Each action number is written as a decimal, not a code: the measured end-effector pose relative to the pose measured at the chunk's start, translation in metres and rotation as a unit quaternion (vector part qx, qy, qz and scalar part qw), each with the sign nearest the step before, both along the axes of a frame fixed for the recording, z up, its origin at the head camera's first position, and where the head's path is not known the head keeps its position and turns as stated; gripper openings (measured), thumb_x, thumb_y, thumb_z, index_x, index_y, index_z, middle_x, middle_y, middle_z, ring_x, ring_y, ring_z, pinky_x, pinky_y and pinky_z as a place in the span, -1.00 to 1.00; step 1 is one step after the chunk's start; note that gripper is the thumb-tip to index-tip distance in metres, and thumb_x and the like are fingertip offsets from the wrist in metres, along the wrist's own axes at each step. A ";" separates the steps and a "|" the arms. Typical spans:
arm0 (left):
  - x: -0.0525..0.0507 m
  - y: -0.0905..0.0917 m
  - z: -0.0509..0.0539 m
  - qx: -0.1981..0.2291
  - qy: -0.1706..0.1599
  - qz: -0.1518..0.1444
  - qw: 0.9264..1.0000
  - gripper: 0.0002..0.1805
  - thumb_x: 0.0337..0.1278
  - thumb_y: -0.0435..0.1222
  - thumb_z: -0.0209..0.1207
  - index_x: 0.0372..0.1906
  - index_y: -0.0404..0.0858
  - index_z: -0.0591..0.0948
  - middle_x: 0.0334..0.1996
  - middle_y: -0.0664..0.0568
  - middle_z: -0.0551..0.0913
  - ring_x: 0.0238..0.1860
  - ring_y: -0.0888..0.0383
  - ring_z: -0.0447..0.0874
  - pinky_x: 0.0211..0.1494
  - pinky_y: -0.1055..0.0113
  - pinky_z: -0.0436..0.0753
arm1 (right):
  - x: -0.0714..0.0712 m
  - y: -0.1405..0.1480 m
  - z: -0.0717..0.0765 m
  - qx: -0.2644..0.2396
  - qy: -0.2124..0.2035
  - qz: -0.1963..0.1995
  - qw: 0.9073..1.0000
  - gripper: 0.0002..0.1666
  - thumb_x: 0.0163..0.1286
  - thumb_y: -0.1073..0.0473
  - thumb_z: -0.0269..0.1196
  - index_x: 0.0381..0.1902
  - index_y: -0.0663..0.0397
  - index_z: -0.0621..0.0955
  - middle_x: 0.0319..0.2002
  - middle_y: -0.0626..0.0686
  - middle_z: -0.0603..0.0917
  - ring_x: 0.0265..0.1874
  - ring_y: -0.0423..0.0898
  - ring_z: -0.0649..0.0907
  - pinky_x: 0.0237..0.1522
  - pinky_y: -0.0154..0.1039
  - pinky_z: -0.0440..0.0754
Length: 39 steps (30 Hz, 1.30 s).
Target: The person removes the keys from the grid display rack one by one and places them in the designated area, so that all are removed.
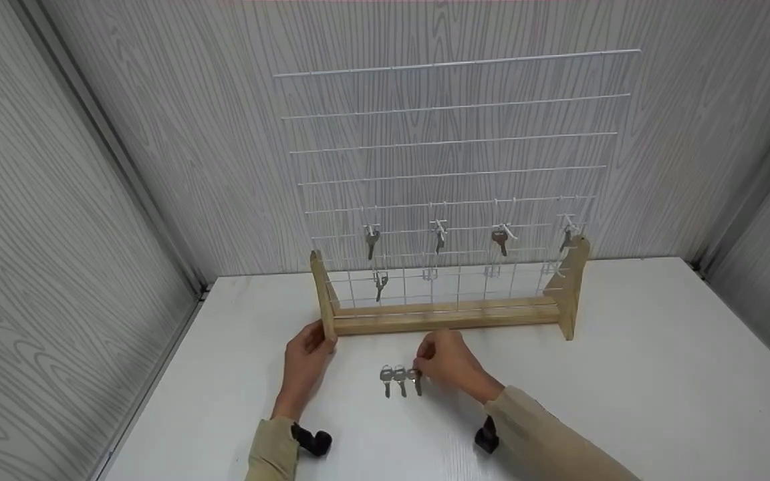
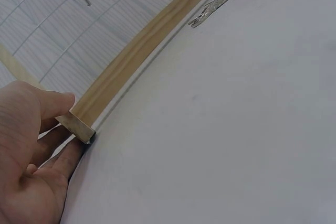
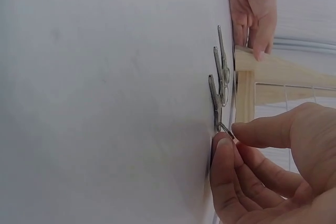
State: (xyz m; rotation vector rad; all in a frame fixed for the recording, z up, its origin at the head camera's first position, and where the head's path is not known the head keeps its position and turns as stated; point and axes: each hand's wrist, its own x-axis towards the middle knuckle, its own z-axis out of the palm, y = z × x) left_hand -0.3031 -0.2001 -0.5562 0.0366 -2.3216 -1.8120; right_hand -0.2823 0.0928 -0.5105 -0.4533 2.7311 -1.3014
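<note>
Three silver keys with small rings lie in a row on the white table. My right hand pinches the ring of the rightmost key between thumb and fingertips; in the right wrist view that ring stands tilted up while the key rests low at the tabletop. The other two, the left key and the middle key, lie beside it. My left hand holds the left foot of a wooden stand, thumb on the near side and fingers around the outside, as the left wrist view shows.
A white wire grid rises from the stand. Several keys hang on its hooks, among them an upper-left key and a lower key. Lower hooks farther right carry no keys. Wood-patterned panels enclose the table.
</note>
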 end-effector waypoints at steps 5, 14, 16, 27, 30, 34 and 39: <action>0.000 0.000 0.001 -0.001 0.006 0.000 1.000 -0.49 0.47 -0.34 0.26 0.44 -0.36 0.55 0.38 -0.30 0.61 0.44 -0.19 0.58 0.47 0.03 0.64 | 0.000 0.001 0.004 0.000 -0.024 -0.012 1.000 -0.95 0.38 0.30 0.43 -0.29 0.17 0.74 -0.38 0.01 0.74 -0.46 -0.15 0.68 -0.48 -0.31 0.65; 0.001 0.000 0.003 -0.010 -0.005 0.004 1.000 -0.47 0.48 -0.35 0.26 0.47 -0.31 0.53 0.40 -0.25 0.61 0.45 -0.17 0.58 0.49 0.03 0.62 | -0.002 0.000 0.018 0.006 -0.013 -0.030 0.999 -0.94 0.37 0.26 0.47 -0.28 0.13 0.76 -0.36 0.00 0.74 -0.42 -0.14 0.67 -0.42 -0.28 0.66; 0.001 0.000 0.002 -0.011 -0.009 0.004 1.000 -0.47 0.49 -0.34 0.25 0.48 -0.30 0.52 0.41 -0.24 0.60 0.45 -0.16 0.57 0.49 0.03 0.62 | -0.002 0.000 0.021 0.002 0.005 -0.025 1.000 -0.94 0.37 0.26 0.47 -0.28 0.12 0.76 -0.34 0.00 0.75 -0.39 -0.14 0.68 -0.39 -0.27 0.68; 0.002 -0.001 0.004 0.002 -0.008 -0.004 1.000 -0.45 0.49 -0.31 0.27 0.49 -0.28 0.52 0.42 -0.22 0.59 0.45 -0.14 0.58 0.46 0.06 0.65 | -0.002 -0.008 0.040 -0.045 0.098 0.004 0.994 -0.93 0.44 0.25 0.43 -0.19 0.15 0.78 -0.29 0.02 0.79 -0.31 -0.11 0.73 -0.30 -0.19 0.76; 0.003 -0.002 0.005 0.011 -0.011 -0.009 1.000 -0.43 0.48 -0.32 0.27 0.50 -0.30 0.50 0.44 -0.24 0.57 0.46 -0.15 0.56 0.46 0.06 0.64 | -0.003 -0.015 0.043 -0.061 0.118 0.003 0.991 -0.91 0.44 0.29 0.42 -0.15 0.20 0.78 -0.26 0.07 0.80 -0.28 -0.05 0.76 -0.26 -0.14 0.80; 0.002 -0.002 0.005 0.015 -0.017 -0.007 1.000 -0.43 0.48 -0.33 0.27 0.50 -0.30 0.50 0.44 -0.25 0.57 0.46 -0.15 0.56 0.46 0.08 0.65 | -0.005 -0.022 0.047 -0.078 0.131 -0.008 0.988 -0.87 0.43 0.32 0.40 -0.09 0.20 0.78 -0.20 0.11 0.81 -0.23 0.00 0.80 -0.19 -0.12 0.85; 0.001 0.000 0.004 0.015 -0.015 -0.006 1.000 -0.44 0.48 -0.34 0.27 0.49 -0.29 0.51 0.42 -0.24 0.58 0.45 -0.15 0.57 0.45 0.08 0.65 | -0.008 -0.028 0.051 -0.095 0.142 -0.019 0.985 -0.86 0.45 0.29 0.41 -0.08 0.19 0.78 -0.22 0.10 0.81 -0.25 -0.02 0.81 -0.19 -0.18 0.85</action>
